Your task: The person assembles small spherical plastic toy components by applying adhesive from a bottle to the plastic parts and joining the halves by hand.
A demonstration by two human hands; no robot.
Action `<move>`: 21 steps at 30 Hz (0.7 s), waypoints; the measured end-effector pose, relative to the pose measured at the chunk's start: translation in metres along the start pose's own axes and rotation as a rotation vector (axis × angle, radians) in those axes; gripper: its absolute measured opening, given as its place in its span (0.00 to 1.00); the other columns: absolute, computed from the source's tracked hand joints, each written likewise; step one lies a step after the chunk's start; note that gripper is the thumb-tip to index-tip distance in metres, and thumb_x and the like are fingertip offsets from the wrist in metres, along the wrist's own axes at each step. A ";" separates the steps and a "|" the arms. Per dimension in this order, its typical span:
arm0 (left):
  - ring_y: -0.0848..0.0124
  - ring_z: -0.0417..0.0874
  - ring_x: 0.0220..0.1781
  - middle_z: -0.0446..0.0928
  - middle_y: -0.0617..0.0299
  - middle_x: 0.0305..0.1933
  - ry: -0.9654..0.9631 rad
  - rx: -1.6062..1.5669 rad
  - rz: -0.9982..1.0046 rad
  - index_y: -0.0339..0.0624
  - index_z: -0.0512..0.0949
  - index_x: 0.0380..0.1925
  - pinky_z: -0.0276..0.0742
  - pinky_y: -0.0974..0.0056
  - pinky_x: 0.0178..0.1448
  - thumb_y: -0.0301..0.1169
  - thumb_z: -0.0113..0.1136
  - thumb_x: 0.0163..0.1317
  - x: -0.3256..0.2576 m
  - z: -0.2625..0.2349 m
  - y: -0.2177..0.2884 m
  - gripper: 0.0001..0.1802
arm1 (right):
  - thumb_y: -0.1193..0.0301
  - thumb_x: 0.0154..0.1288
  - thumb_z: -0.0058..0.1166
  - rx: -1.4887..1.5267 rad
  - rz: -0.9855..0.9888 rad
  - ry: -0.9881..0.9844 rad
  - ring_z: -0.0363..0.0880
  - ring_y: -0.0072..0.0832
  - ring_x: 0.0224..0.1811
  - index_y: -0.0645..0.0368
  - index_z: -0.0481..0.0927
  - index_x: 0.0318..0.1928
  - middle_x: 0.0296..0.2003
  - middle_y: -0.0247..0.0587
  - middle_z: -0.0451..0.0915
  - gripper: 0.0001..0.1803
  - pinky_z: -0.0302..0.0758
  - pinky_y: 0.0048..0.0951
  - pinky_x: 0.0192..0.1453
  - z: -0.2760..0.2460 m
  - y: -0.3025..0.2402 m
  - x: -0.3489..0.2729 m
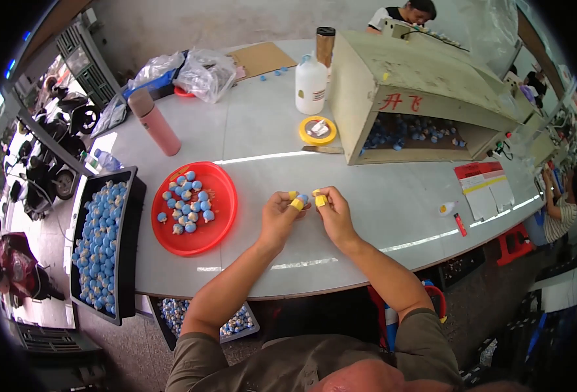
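Above the middle of the table, my left hand [280,217] pinches a small blue ball-shaped piece [303,197] between its fingertips. My right hand [335,217] is just beside it, thumb and fingers drawn together; whether it grips the same piece or another small part is hidden. Yellow wraps cover some fingertips of both hands. To the left lies a round red tray [218,228] with several blue-and-cream balls [185,202] in it. Farther left, a black crate [129,238] is heaped with similar blue balls [99,248].
A pink bottle [154,123], white jug [311,86] and yellow tape roll [318,130] stand beyond my hands. A beige open-fronted box [357,104] holds more blue pieces. At right lie papers [481,183] and a red stick [460,225]. One person [403,16] sits behind the box.
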State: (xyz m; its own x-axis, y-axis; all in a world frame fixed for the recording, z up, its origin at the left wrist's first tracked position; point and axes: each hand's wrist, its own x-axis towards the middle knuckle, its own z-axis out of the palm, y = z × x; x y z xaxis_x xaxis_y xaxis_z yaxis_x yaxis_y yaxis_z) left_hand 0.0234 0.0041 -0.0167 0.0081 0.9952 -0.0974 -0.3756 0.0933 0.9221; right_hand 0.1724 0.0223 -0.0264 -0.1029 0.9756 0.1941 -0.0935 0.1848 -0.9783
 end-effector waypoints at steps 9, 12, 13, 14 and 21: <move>0.71 0.83 0.46 0.79 0.56 0.46 -0.072 0.007 -0.036 0.33 0.72 0.47 0.81 0.65 0.55 0.31 0.58 0.69 0.000 -0.012 -0.001 0.13 | 0.73 0.71 0.47 0.116 0.273 -0.206 0.70 0.15 0.26 0.60 0.73 0.45 0.31 0.32 0.77 0.06 0.69 0.18 0.31 -0.010 -0.027 0.001; 0.70 0.83 0.46 0.80 0.56 0.46 -0.118 0.073 -0.060 0.31 0.72 0.49 0.82 0.66 0.53 0.31 0.57 0.70 0.001 -0.012 0.003 0.15 | 0.73 0.71 0.47 0.074 0.255 -0.235 0.71 0.15 0.27 0.61 0.73 0.46 0.32 0.32 0.77 0.07 0.71 0.18 0.33 -0.014 -0.025 0.004; 0.70 0.84 0.46 0.80 0.56 0.46 -0.124 0.070 -0.098 0.30 0.72 0.50 0.82 0.66 0.51 0.31 0.57 0.70 0.000 -0.009 0.008 0.16 | 0.73 0.71 0.47 0.071 0.261 -0.234 0.71 0.15 0.27 0.61 0.73 0.46 0.32 0.32 0.77 0.07 0.71 0.18 0.33 -0.015 -0.025 0.004; 0.70 0.84 0.46 0.80 0.56 0.46 -0.123 0.065 -0.103 0.30 0.72 0.50 0.82 0.66 0.51 0.31 0.57 0.70 -0.001 -0.007 0.012 0.16 | 0.73 0.71 0.47 0.044 0.252 -0.243 0.72 0.16 0.28 0.62 0.73 0.46 0.32 0.33 0.77 0.07 0.72 0.19 0.33 -0.015 -0.024 0.004; 0.72 0.84 0.44 0.81 0.53 0.46 -0.144 0.234 -0.108 0.24 0.74 0.48 0.82 0.70 0.45 0.25 0.58 0.64 0.001 -0.012 0.016 0.15 | 0.80 0.68 0.49 -0.100 0.168 -0.338 0.72 0.12 0.31 0.65 0.74 0.44 0.34 0.32 0.77 0.06 0.71 0.17 0.36 -0.019 -0.026 0.008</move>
State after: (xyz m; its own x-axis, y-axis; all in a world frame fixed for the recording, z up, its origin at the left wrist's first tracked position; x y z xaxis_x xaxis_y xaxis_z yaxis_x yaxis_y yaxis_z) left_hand 0.0059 0.0065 -0.0066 0.1737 0.9716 -0.1606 -0.1416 0.1861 0.9723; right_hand 0.1934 0.0274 -0.0004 -0.4305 0.9022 0.0274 0.0480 0.0531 -0.9974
